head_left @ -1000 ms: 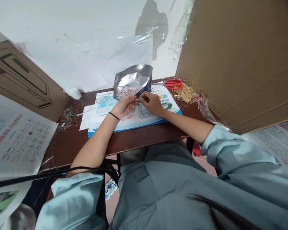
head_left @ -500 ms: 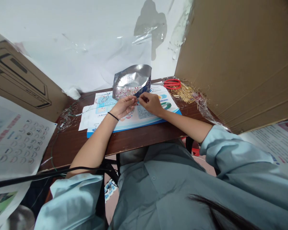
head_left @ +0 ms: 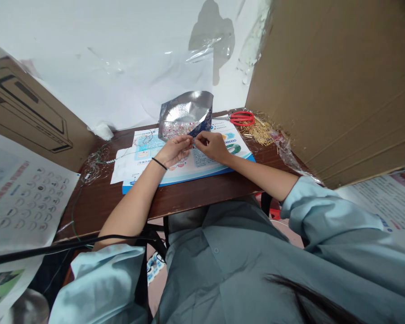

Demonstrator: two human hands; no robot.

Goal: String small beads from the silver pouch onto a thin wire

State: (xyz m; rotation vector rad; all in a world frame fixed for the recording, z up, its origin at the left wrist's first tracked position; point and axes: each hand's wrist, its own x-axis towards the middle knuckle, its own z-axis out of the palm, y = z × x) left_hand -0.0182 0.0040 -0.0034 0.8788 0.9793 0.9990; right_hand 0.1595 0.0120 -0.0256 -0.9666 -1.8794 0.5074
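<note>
Silver foil pouch (head_left: 185, 110) of beads, on printed booklet (head_left: 202, 171); brown table (head_left: 195, 198) beneath;
Left hand (head_left: 174, 150), right hand (head_left: 212, 146): both grips pinched closed at pouch's lower edge; anything held too fine to tell.

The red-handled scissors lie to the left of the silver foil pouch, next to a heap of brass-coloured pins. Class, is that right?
Not quite. The head view shows the red-handled scissors lying to the right of the silver foil pouch, not the left, next to a heap of brass-coloured pins.
</note>
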